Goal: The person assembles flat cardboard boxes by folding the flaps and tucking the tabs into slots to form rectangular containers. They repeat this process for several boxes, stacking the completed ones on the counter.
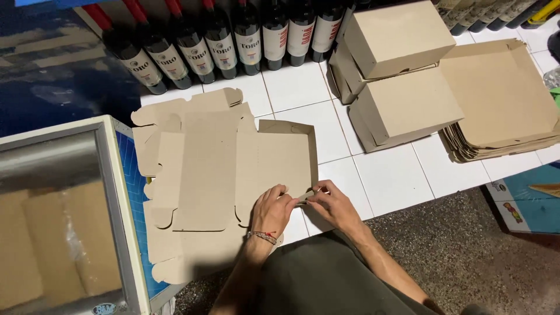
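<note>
To the far left of the hands stands a metal-framed glass case [108, 192], with brown cardboard visible behind its pane. A blue cutting mat [135, 198] lies along its right edge.

Directly left of the left hand, the flat part of the die-cut cardboard blank [201, 181] lies spread on the white tiled surface [391, 175], its flaps unfolded. The section of the blank just above the hands has its far and right walls folded upright.

The left hand [271, 211] rests on the near edge of the blank, fingers pinching the near-side flap [304, 196]. A red cord bracelet [262, 235] sits on its wrist. The right hand [332, 204] meets it at the same flap; fingertips of both hands are pressed together on the cardboard.

Beyond the hands, a row of dark wine bottles [233, 41] stands along the far edge. Up and to the right of the right hand, assembled cardboard boxes [402, 76] are stacked. Further right lies a pile of flat blanks [501, 111].
</note>
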